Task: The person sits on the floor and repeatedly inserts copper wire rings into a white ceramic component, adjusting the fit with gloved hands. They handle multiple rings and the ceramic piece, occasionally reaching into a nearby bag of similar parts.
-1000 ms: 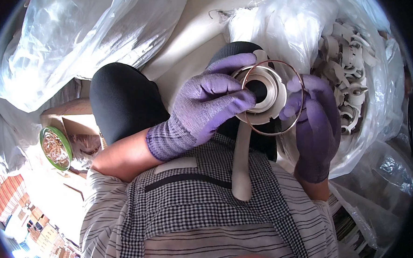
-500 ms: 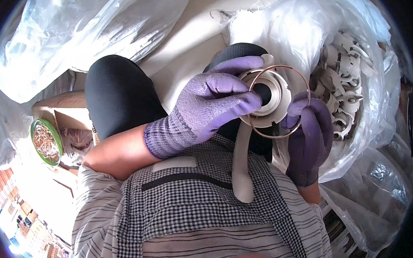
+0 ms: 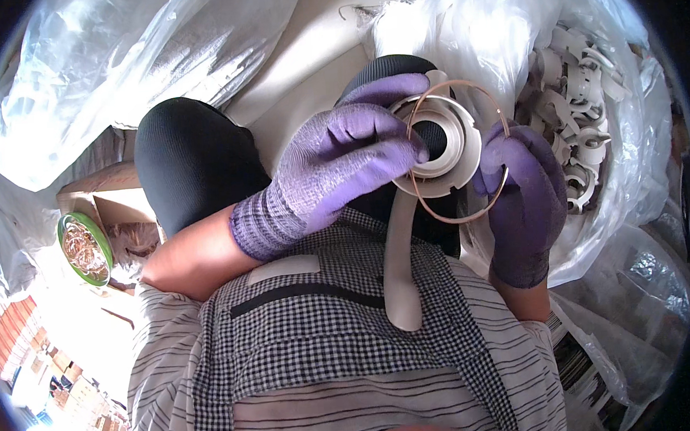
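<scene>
My left hand (image 3: 342, 153), in a purple knitted glove, is closed with thumb and fingertips pinching a thin copper-coloured wire ring (image 3: 456, 221). Behind that ring, a round beige plastic part (image 3: 469, 143) with a stepped round opening is held in the same hand. Its long curved handle (image 3: 402, 279) points down toward my apron. My right hand (image 3: 525, 190), also gloved, has its fingers closed at the ring's right side. A gap shows there between the two ends of the wire; the fingertips are partly hidden.
On the right, a clear plastic bag (image 3: 632, 192) holds several beige plastic parts (image 3: 577, 110). A green bowl (image 3: 103, 242) of copper-coloured rings sits by a cardboard box (image 3: 122, 205) on the left. Clear plastic sheeting (image 3: 149, 54) covers the upper left. My knees (image 3: 190, 161) are beneath the work.
The wire ring now shows a gap at its right side, where it looked closed before. Both hands and the plastic part appear slightly higher in view, and the view itself has shifted a little.
</scene>
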A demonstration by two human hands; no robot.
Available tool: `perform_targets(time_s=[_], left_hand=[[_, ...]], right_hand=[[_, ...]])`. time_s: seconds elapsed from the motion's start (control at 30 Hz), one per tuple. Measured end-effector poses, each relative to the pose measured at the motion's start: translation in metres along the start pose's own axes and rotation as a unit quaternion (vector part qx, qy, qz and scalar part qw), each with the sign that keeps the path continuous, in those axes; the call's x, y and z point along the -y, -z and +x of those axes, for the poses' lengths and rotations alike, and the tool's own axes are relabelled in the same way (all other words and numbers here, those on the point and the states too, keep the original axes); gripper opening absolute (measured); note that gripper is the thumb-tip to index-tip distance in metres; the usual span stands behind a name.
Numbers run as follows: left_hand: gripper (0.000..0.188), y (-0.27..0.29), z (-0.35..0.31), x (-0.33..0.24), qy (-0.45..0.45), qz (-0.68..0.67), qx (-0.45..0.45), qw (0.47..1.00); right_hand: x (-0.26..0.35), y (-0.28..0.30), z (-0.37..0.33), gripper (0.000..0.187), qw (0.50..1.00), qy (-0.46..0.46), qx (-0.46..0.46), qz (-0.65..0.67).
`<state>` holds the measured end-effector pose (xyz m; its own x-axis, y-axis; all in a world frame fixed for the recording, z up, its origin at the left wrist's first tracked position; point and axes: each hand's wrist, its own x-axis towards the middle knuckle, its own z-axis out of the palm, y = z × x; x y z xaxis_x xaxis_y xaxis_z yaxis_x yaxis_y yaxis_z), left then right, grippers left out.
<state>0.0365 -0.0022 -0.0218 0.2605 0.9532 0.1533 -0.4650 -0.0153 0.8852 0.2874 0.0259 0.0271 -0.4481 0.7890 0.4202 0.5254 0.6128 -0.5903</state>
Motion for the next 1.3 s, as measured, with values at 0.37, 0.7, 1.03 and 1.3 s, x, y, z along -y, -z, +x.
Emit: perform_targets(time_s=[0.37,0.7,1.03,1.3], left_hand=[[0.029,-0.001,-0.003,0.008,-0.023,-0.042,0.001,0.999],[0.044,0.000,-0.006,0.017,-0.013,-0.081,-0.009,0.997],[0.023,-0.013,-0.004,0.015,-0.048,0.035,-0.064,0.996],[0.018,0.014,0.009,-0.020,0.000,0.282,0.033,0.959]], right_hand=[[0.007,0.000,0.002,0.016,1.000,-0.004,-0.011,-0.003],[0.004,0.003,0.002,0.021,0.999,-0.003,-0.002,-0.047],[0.017,-0.008,-0.004,0.007,0.993,-0.116,-0.017,-0.003],[0.027,-0.017,-0.022,0.045,0.938,-0.257,-0.031,0.230]])
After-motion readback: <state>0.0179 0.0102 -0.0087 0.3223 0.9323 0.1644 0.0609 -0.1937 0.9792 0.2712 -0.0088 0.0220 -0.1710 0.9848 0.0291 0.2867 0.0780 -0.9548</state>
